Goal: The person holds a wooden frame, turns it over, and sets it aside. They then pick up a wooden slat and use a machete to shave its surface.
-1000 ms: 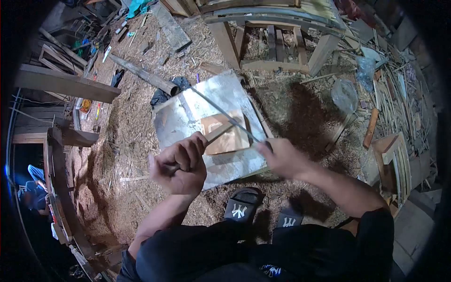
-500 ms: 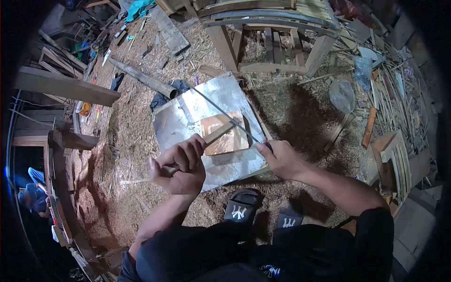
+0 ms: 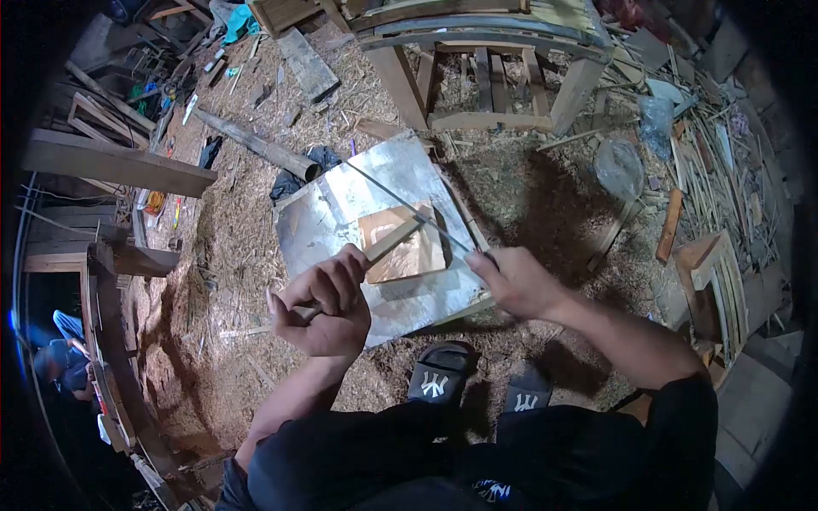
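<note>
My left hand (image 3: 325, 300) is closed around a short wooden stick (image 3: 393, 240), which slants up and to the right. In my right hand (image 3: 518, 283) is the handle of a knife-like tool with a long, thin, dark blade (image 3: 383, 189). That blade points to the upper left and crosses the stick at its far end. Beneath both lies a squarish wooden block (image 3: 417, 258) with a light, worn hollow in its top. The block rests on a grey, flat board (image 3: 311, 234) on the floor.
Wood shavings (image 3: 230, 221) cover the floor. A wooden frame (image 3: 490, 122) stands beyond the board, with a round log (image 3: 264, 149) to its left. Scrap strips and plastic bags (image 3: 619, 169) lie at the right. Another person (image 3: 64, 362) sits at the far left.
My right hand has shifted slightly to the right with the blade, which still crosses the stick. My left hand and the stick stay almost in place.
</note>
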### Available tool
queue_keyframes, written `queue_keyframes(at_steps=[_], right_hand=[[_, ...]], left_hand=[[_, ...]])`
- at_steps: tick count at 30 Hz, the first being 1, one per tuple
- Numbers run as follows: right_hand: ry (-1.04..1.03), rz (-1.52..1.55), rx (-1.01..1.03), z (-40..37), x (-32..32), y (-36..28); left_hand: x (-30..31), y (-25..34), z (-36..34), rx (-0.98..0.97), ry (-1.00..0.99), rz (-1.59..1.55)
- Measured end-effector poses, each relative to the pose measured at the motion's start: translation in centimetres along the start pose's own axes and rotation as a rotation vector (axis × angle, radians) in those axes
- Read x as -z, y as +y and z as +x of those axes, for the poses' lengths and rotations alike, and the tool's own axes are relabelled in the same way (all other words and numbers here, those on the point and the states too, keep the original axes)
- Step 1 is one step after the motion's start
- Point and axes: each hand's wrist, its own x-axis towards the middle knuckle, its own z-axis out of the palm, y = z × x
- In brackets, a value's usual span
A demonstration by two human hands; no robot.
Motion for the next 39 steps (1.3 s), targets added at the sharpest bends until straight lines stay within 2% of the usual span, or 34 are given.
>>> queue_keyframes(at_steps=[2,4,5,7,8,10,12,15,17,18,20,21,22,24,25,26,28,29,30,32,33,36,38,39], right_hand=[[0.034,-0.013,0.012,-0.6,0.9,-2.0],[0.128,0.169,0.193,-1.2,1.2,-3.2],[0.115,0.171,0.188,-1.3,1.1,-2.9],[0.132,0.17,0.403,-1.3,1.2,-1.9],[0.133,0.172,0.402,-0.9,0.5,-1.2],[-0.027,-0.057,-0.006,0.2,-0.5,0.3],[0.058,-0.051,0.062,0.2,-0.3,0.2],[-0.009,-0.063,-0.013,-0.4,1.0,-1.8],[0.145,0.178,0.212,-1.2,1.1,-3.3],[0.133,0.178,0.207,-1.3,1.0,-2.9],[0.185,0.116,0.466,-1.3,0.7,-1.6],[0.186,0.07,0.196,-0.5,-1.1,-0.1],[0.192,0.065,0.201,-0.4,-1.2,0.4],[0.112,-0.069,0.045,-0.3,-0.8,0.3],[-0.007,-0.037,-0.112,-0.5,0.1,-0.3],[-0.013,-0.025,-0.122,-1.1,0.2,-0.6],[0.109,0.045,0.109,-1.3,1.1,-1.6],[0.093,0.228,0.14,-1.9,1.4,-2.5],[0.083,0.229,0.134,-1.7,0.7,-1.2],[0.168,0.146,0.348,-0.9,-0.7,2.1],[0.061,0.002,0.026,-1.3,-0.1,-0.1],[0.064,-0.098,-0.032,-0.7,-0.8,1.3],[0.038,-0.024,0.02,-0.5,0.1,2.3],[-0.149,0.399,-0.213,-0.4,1.3,2.2]], left_hand=[[0.2,-0.2,0.0,-0.034,0.009,0.038],[0.2,-0.2,0.2,-0.034,0.002,0.027],[0.2,-0.1,0.1,-0.032,-0.006,0.019],[0.0,-0.2,0.2,-0.03,0.005,0.018],[0.0,-0.1,0.4,-0.028,0.003,0.013],[0.1,0.0,0.3,-0.017,0.01,0.015],[0.0,0.0,0.4,0.001,0.011,0.021],[0.0,-0.1,0.5,-0.023,0.008,0.031],[0.1,0.0,0.2,-0.02,0.008,0.039],[0.0,0.0,0.1,-0.017,0.02,0.042],[-0.1,0.1,0.2,-0.015,0.03,0.039],[0.1,0.1,0.2,-0.008,0.025,0.037],[0.0,0.0,0.3,-0.014,0.019,0.033],[0.0,0.1,0.1,-0.003,0.011,0.021],[-0.1,0.1,0.1,-0.013,0.02,0.021],[0.0,0.3,-0.3,0.002,0.023,0.026],[0.1,0.2,0.1,-0.011,0.014,0.024],[0.2,0.2,0.1,-0.008,0.023,0.024],[0.3,0.2,0.1,-0.01,0.023,0.024],[0.2,0.2,0.0,-0.017,0.017,0.024],[0.1,0.2,0.0,-0.012,0.025,0.016],[0.3,0.3,0.2,-0.021,0.014,0.012],[0.5,0.4,-0.2,-0.011,0.001,0.021],[0.5,0.3,-0.1,-0.021,-0.003,0.028]])
